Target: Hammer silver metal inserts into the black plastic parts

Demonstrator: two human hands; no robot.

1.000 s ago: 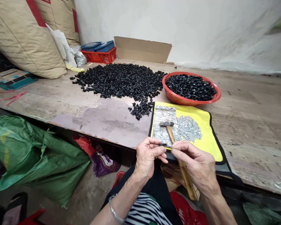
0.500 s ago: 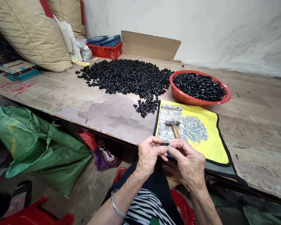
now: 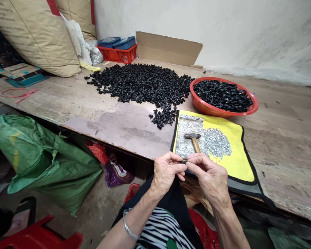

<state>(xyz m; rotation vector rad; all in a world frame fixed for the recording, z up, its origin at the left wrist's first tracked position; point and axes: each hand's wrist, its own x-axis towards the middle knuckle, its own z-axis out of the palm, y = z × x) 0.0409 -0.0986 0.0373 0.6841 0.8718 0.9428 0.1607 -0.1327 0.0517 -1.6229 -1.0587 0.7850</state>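
Black plastic piece (image 3: 183,161) held pinched between left hand (image 3: 167,173) and right hand (image 3: 209,176), both closed on it at the fingertips, over the near edge of a yellow mat (image 3: 230,152), just beside a hammer (image 3: 192,138).

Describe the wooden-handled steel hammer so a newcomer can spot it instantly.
On the wooden bench, find the yellow black-edged mat below the red bowl. The hammer lies on the mat's silvery metal sheet. It is the only tool there, its steel head beside a heap of silver bits.
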